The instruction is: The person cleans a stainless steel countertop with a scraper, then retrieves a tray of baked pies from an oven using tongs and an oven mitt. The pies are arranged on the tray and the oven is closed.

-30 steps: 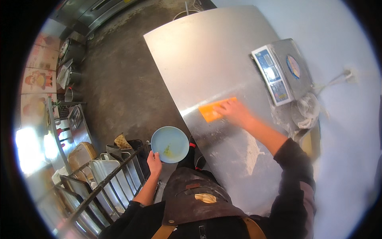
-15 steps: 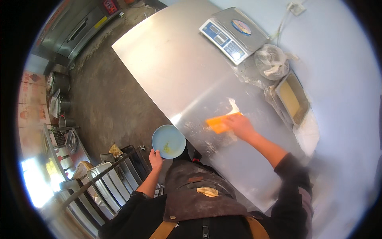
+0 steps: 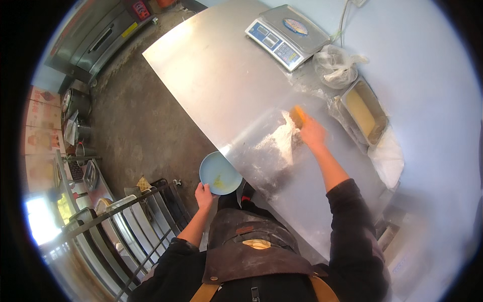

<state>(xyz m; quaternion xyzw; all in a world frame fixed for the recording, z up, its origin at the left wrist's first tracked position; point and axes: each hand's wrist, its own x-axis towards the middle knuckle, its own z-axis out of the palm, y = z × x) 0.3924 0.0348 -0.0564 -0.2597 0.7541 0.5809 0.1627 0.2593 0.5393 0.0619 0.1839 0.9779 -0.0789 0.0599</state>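
My left hand point(image 3: 204, 195) grips the near rim of a round light-blue plate point(image 3: 212, 168), held level beside the table's left edge. Yellowish crumbs point(image 3: 218, 181) lie on the plate. Over the metal table point(image 3: 226, 75), my right hand point(image 3: 313, 132) is closed on an orange dough scraper point(image 3: 298, 116), slightly smeared by motion. A pile of white flour point(image 3: 279, 141) lies on the table just left of that hand, reaching up to the scraper. Thin flour smears spread toward the table's left edge.
Along the wall stand a digital scale point(image 3: 292, 35), a knotted clear plastic bag point(image 3: 336, 68) and a rectangular metal pan point(image 3: 366, 113) with pale yellow contents. A white bag point(image 3: 387, 161) lies nearer. At lower left is a rack of trays point(image 3: 136, 221); an oven point(image 3: 98, 43) stands far left.
My right hand has moved the scraper away from me and slightly right, and the flour pile now shows beside it. The plate in my left hand has shifted a little right.
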